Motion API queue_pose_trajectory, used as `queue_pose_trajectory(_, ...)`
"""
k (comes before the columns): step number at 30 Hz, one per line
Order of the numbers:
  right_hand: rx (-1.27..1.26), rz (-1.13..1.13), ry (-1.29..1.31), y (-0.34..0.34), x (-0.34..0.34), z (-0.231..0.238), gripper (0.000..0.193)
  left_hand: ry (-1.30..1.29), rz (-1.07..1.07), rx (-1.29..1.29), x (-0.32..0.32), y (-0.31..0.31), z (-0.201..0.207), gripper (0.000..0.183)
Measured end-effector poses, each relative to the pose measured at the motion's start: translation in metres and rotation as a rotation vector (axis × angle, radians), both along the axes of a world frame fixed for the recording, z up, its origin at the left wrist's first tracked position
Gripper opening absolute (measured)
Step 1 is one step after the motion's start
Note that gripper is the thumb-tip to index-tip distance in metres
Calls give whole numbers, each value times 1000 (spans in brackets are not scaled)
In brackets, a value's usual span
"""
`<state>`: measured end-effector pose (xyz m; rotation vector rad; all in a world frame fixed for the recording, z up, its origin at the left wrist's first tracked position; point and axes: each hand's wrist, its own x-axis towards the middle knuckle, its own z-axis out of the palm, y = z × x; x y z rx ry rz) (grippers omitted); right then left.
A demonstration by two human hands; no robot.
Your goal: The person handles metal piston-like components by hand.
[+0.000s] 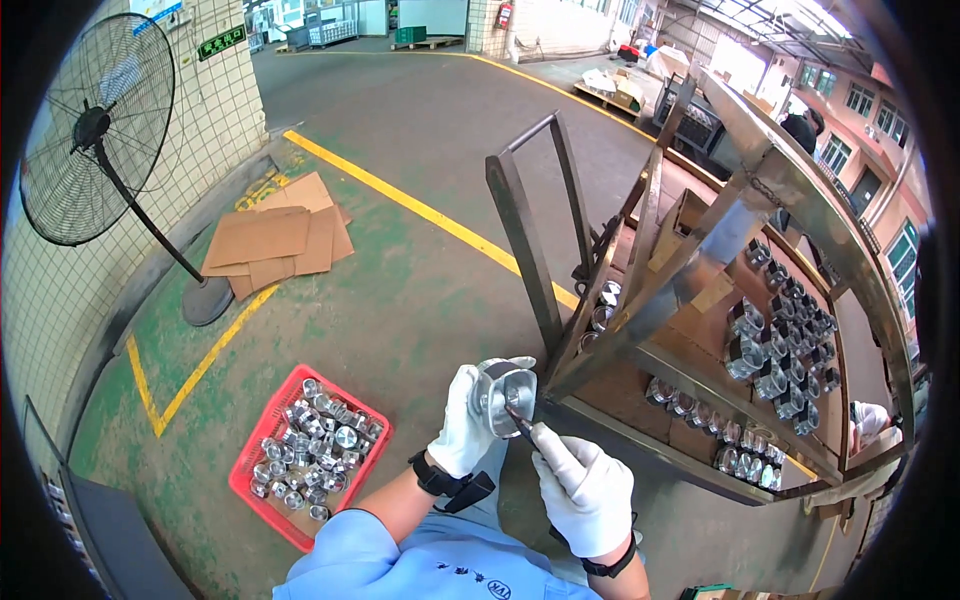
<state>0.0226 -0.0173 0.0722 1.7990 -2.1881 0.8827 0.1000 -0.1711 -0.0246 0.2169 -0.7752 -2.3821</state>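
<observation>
My left hand [457, 428], in a white glove, is closed around a silvery, hollow piston [517, 386] in front of my body. The piston is tilted so its open inside faces right, toward my other hand. A slender dark tool [523, 426] is gripped in my gloved right hand [588, 497], and its tip reaches into the hollow of the piston. The tool's handle is mostly hidden by my fingers, so its exact kind does not show. On the floor to the left, a red plastic basket [267, 412] holds several loose pistons [318, 450].
Close on the right stands a metal-framed rack [655, 305] with more pistons [770, 375] in rows on its boards. Flattened cardboard [260, 237] lies at a tiled wall beside a standing fan [92, 125]. A person [800, 130] is behind the rack.
</observation>
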Motion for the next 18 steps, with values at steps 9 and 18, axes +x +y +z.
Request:
queue_pose_trajectory(9, -4, 149, -11, -4, 4, -15, 44, -80, 141, 55, 3, -2, -9, 63)
queue_pose_trajectory(18, -41, -52, -163, 14, -10, -41, 45, -225, 378, 702, 33, -30, -109, 53)
